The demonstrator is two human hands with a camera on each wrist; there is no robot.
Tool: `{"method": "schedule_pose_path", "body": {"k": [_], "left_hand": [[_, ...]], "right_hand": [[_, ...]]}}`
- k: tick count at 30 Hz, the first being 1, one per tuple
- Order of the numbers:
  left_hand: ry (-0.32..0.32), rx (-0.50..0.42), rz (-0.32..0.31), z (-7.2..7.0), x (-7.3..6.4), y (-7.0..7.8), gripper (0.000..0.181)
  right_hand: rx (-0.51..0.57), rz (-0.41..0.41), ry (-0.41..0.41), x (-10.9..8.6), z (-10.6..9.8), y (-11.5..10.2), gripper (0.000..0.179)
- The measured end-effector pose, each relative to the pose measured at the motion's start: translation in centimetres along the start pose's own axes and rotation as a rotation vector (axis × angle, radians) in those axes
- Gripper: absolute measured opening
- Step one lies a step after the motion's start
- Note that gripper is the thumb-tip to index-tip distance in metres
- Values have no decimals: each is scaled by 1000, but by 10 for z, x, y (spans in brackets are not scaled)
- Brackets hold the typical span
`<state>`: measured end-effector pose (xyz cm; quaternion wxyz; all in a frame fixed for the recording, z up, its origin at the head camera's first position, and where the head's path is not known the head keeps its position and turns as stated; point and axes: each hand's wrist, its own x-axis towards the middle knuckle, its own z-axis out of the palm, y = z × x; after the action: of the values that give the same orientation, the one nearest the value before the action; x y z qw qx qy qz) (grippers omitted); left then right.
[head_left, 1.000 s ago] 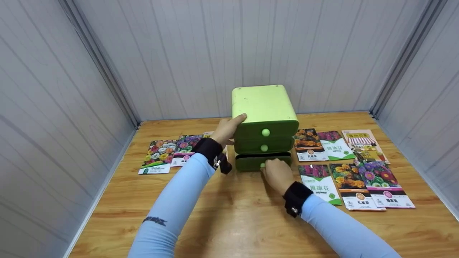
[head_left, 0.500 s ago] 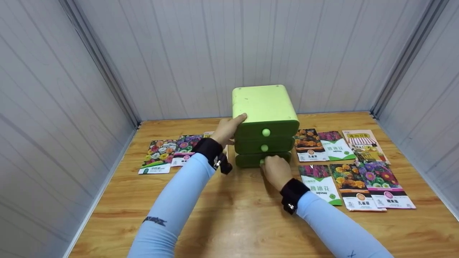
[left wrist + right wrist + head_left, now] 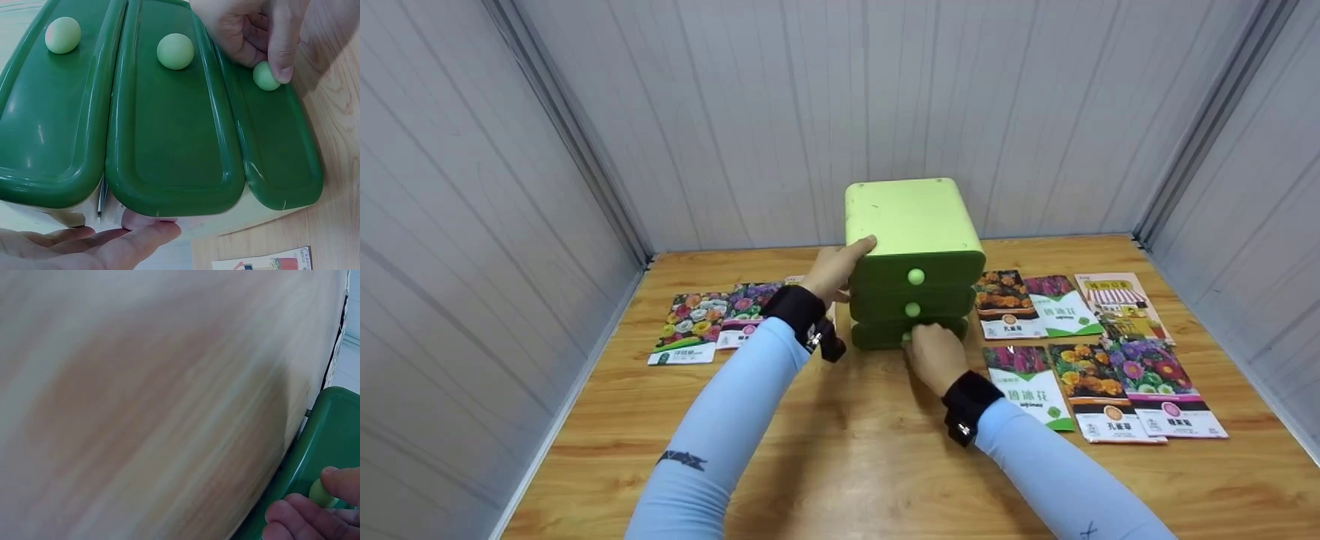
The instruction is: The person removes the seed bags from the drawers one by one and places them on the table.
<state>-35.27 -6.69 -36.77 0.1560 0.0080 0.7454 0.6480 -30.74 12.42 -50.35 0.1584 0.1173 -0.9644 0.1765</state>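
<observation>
A small three-drawer cabinet (image 3: pixel 911 214) has a pale green body, dark green drawer fronts and round light green knobs. My left hand (image 3: pixel 831 271) steadies its left side, thumb over the top edge and fingers laid along the side wall, as the left wrist view shows. My right hand (image 3: pixel 939 360) pinches the knob (image 3: pixel 266 76) of the bottom drawer (image 3: pixel 281 135) between thumb and fingers. That drawer is pushed in, with its front below the upper drawer (image 3: pixel 885 270) and the middle drawer (image 3: pixel 175 124), both closed too.
Several flower seed packets (image 3: pixel 1027 386) lie to the right of the cabinet on the wooden table (image 3: pixel 870 465). More seed packets (image 3: pixel 690 326) lie on the left, one partly behind my left hand. Pale panel walls (image 3: pixel 825 112) enclose the table at the back and sides.
The bottom drawer, slightly out with a dark gap above it a second ago, has gone in under my right hand, which moved slightly forward. The left hand has stayed in place.
</observation>
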Motion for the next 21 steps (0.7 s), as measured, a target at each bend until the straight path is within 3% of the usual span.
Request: {"method": "schedule_pose_path", "body": {"k": [9, 13, 16, 18, 21], "left_hand": [[-10, 8, 8, -1, 0, -1, 76], [-19, -8, 41, -2, -1, -9, 82], [10, -44, 64, -3, -2, -19, 90], [40, -73, 97, -5, -3, -28, 92], [101, -68, 202, -6, -6, -41, 84]], "right_hand": [[9, 9, -23, -3, -3, 8, 30], [47, 25, -34, -4, -11, 14, 37], [78, 27, -32, -6, -21, 19, 43], [92, 26, -27, -8, -27, 23, 42], [100, 11, -27, -11, -36, 29, 40]]}}
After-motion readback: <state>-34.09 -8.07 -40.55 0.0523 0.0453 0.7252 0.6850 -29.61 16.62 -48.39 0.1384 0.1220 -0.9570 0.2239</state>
